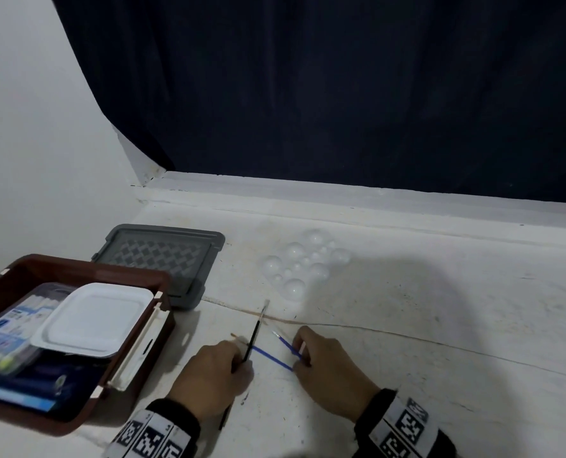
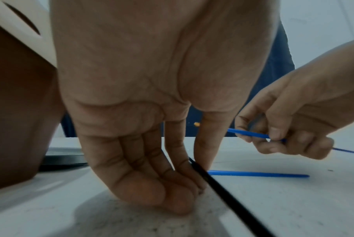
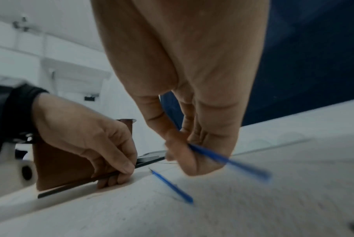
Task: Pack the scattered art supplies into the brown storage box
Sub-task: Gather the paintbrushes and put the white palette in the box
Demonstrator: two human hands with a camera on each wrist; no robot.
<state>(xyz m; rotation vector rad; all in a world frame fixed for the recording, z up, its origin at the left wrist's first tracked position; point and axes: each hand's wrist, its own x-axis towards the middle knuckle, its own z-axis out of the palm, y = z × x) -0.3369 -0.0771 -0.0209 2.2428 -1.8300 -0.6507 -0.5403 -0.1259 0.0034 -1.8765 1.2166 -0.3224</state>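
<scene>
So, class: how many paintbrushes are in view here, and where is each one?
3. A black paintbrush pinched in the left hand, a blue paintbrush held in the right hand, and a second blue paintbrush lying on the table between the hands. More may be hidden.

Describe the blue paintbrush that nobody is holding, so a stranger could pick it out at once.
Start at the open brown storage box on the left of the white surface, then look right to the two hands just beyond it. Between the left hand and right hand lies a thin blue paintbrush, flat on the surface. Unlike the black brush and the other blue brush, no fingers grip it.
</scene>
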